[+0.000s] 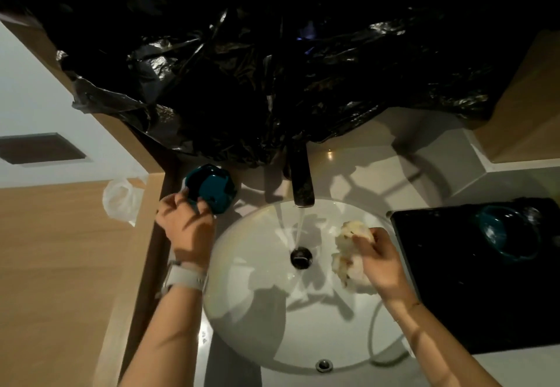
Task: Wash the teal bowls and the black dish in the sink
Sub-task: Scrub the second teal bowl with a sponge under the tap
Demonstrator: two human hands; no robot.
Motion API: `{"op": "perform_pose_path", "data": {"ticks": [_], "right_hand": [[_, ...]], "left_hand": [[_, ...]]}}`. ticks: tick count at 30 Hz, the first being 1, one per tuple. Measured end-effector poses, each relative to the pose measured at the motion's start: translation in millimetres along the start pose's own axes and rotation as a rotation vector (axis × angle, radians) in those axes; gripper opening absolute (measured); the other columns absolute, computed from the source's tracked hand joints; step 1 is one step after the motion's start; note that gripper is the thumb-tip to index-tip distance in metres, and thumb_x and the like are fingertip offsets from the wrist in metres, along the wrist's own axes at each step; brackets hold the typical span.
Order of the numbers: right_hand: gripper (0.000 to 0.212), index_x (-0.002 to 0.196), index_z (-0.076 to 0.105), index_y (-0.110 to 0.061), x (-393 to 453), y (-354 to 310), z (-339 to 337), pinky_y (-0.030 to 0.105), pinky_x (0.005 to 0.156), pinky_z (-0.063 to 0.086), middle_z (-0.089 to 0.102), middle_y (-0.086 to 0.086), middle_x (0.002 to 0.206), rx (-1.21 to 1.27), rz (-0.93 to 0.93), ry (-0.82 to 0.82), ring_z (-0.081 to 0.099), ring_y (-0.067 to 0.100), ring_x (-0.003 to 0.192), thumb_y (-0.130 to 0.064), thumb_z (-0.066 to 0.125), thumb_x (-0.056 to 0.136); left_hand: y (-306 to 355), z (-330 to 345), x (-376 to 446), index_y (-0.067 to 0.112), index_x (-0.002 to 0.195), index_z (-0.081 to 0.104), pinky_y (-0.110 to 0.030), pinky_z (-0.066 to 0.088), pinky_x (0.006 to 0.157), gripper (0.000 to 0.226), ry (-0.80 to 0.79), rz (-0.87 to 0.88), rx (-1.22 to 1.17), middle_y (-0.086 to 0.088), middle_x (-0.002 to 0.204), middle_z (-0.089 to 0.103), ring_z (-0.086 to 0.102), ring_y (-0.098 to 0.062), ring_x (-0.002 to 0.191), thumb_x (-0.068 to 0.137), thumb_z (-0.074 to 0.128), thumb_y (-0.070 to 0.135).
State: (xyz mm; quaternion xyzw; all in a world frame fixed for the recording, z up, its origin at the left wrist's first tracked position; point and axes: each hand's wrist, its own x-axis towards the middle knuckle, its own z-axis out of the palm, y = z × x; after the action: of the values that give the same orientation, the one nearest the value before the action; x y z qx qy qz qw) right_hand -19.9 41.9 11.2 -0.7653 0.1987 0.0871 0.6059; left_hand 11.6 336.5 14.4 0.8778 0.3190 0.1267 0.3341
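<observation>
Two bare forearms reach up from the bottom of the frame over a round white sink (242,311) in the centre. The left hand (186,226), with a pale watch band on its wrist, sits left of centre with its fingers curled round the rim of a teal bowl (212,188), which is tilted on the counter at the sink's upper left edge. The right hand (377,260), right of centre, grips a crumpled pale sponge or cloth (351,253) over the right side of the basin. A dark tap (301,180) at upper centre runs a thin stream of water down to the drain (301,258). At the right edge, a second teal bowl (500,232) rests on the black dish (454,280), beside the sink. Crinkled black plastic sheeting (272,68) fills the top of the frame.
</observation>
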Motion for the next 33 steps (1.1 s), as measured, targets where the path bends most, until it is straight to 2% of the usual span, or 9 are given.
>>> {"op": "perform_pose_path", "data": {"ticks": [4,6,9,13,16,20,26,28,33], "right_hand": [[0.022,0.104,0.056,-0.004,-17,-1,-44,0.036,0.069,0.051,0.063,0.014,0.089,0.271,0.114,0.048,0.063,0.029,0.08,-0.023,0.06,0.093],[0.017,0.102,0.058,-0.007,-24,-2,-67,0.032,0.063,0.05,0.06,0.011,0.082,0.38,0.134,0.057,0.061,0.024,0.075,-0.021,0.06,0.092],[0.01,0.095,0.063,-0.011,-26,-2,-100,0.035,0.07,0.051,0.061,0.012,0.081,0.438,0.172,0.133,0.062,0.024,0.073,-0.018,0.065,0.088],[0.013,0.089,0.064,-0.007,-31,3,-146,0.032,0.064,0.055,0.069,0.013,0.076,0.487,0.142,0.163,0.067,0.025,0.071,-0.018,0.07,0.085],[0.024,0.093,0.063,-0.003,-32,11,-177,0.037,0.072,0.051,0.065,0.019,0.083,0.5,0.131,0.177,0.063,0.028,0.077,-0.024,0.071,0.085],[0.027,0.088,0.061,-0.008,-19,30,-205,0.042,0.077,0.048,0.061,0.021,0.084,0.449,0.198,0.26,0.06,0.03,0.08,-0.034,0.067,0.087],[0.041,0.11,0.056,0.001,-12,49,-229,0.054,0.093,0.051,0.069,0.025,0.104,0.473,0.246,0.277,0.068,0.037,0.097,-0.036,0.06,0.092],[0.037,0.112,0.059,-0.006,-11,51,-233,0.051,0.092,0.053,0.073,0.017,0.101,0.492,0.285,0.265,0.071,0.03,0.095,-0.038,0.058,0.092],[0.044,0.121,0.06,-0.003,-15,51,-240,0.048,0.1,0.048,0.071,0.017,0.11,0.696,0.38,0.144,0.067,0.03,0.105,-0.024,0.07,0.084]], "left_hand": [[28,3,-90,0.018,0.125,0.058,-0.024,0.038,0.099,0.028,-0.18,0.068,-0.21,-0.001,0.127,0.047,0.049,-0.018,0.112,0.098,0.054,0.014],[43,18,-127,0.018,0.111,0.063,-0.005,0.039,0.083,0.027,-0.262,0.171,-0.314,-0.002,0.119,0.055,0.056,-0.011,0.102,0.093,0.056,-0.002],[67,52,-164,0.015,0.103,0.067,0.0,0.039,0.078,0.032,-0.425,0.254,-0.36,-0.004,0.107,0.059,0.057,0.007,0.092,0.089,0.055,-0.012],[118,94,-199,0.023,0.097,0.065,-0.001,0.04,0.072,0.031,-0.702,0.202,-0.379,0.004,0.102,0.066,0.061,-0.006,0.088,0.091,0.053,-0.005],[156,126,-219,0.024,0.102,0.066,-0.002,0.043,0.07,0.025,-0.888,0.2,-0.34,0.007,0.102,0.067,0.061,-0.004,0.092,0.095,0.051,0.006],[196,188,-234,0.023,0.11,0.061,-0.038,0.055,0.092,0.016,-1.001,0.179,-0.227,0.0,0.114,0.062,0.064,-0.019,0.101,0.095,0.055,0.027],[237,247,-256,0.015,0.135,0.045,-0.047,0.057,0.09,0.096,-1.042,0.004,-0.171,-0.005,0.13,0.043,0.066,-0.033,0.103,0.062,0.055,0.077],[241,259,-259,0.011,0.138,0.041,-0.046,0.058,0.088,0.102,-1.027,-0.016,-0.169,-0.006,0.133,0.041,0.068,-0.033,0.1,0.06,0.06,0.073],[247,268,-257,0.003,0.126,0.048,-0.038,0.062,0.074,0.065,-0.995,-0.061,-0.179,-0.016,0.124,0.054,0.07,-0.03,0.091,0.073,0.073,0.03]]}}
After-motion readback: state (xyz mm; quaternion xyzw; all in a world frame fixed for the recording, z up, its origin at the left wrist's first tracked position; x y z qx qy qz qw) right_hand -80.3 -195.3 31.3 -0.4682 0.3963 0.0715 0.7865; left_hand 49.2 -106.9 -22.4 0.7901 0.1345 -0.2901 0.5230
